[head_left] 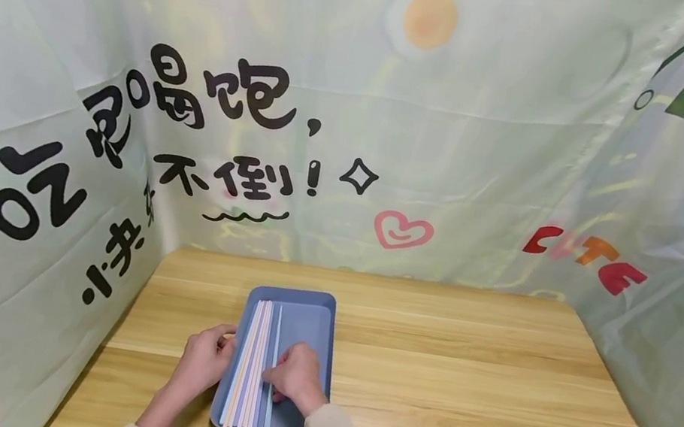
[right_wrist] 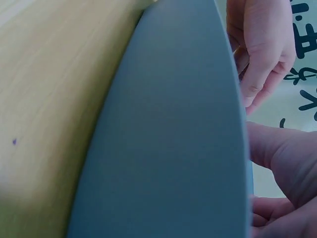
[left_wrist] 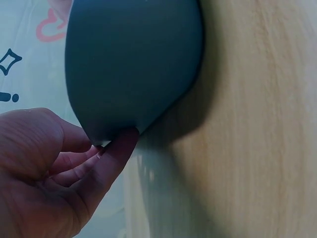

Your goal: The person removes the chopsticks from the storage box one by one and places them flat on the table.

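Note:
A blue rectangular tray [head_left: 310, 326] lies on the table with a row of pastel straws [head_left: 249, 369] along its left side. My left hand [head_left: 205, 357] is at the tray's left rim; in the left wrist view the thumb and fingers of that hand [left_wrist: 64, 173] pinch the edge. Over the middle of the tray, my right hand [head_left: 298, 375] has curled fingertips on a light blue straw [head_left: 278, 336], set slightly apart from the row. The tray's outer wall [right_wrist: 168, 114] hides the right fingertips in the right wrist view.
The wooden table [head_left: 456, 386] extends to the right of the tray. Printed fabric [head_left: 499, 142] surrounds the table at the back and on both sides. Dark bands show near both cuffs at the lower edge of the head view.

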Tool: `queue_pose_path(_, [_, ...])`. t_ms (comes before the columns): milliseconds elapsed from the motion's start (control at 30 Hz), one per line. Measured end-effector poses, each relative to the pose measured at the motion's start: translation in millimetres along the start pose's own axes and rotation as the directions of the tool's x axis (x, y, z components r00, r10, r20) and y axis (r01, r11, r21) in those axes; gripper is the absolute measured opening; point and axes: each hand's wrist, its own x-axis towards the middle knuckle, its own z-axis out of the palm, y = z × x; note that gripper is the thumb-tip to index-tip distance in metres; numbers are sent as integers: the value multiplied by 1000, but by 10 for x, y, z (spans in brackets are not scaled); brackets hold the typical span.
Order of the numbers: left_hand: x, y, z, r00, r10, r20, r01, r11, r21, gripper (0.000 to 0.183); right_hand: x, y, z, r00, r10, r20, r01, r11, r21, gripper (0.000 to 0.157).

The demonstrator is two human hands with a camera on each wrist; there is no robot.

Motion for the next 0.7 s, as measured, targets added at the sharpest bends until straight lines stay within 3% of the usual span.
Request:
queue_pose_path(467, [-6, -9, 1, 1000, 1, -3, -2, 1000, -3, 29, -13, -88, -376, 998, -45, 48, 36, 985, 170, 15])
queue_pose_path(700, [-8, -6, -5, 1000, 1, -7, -1, 1000, -3, 29, -11, -105, -615, 999, 10, 42, -19, 975, 221, 9])
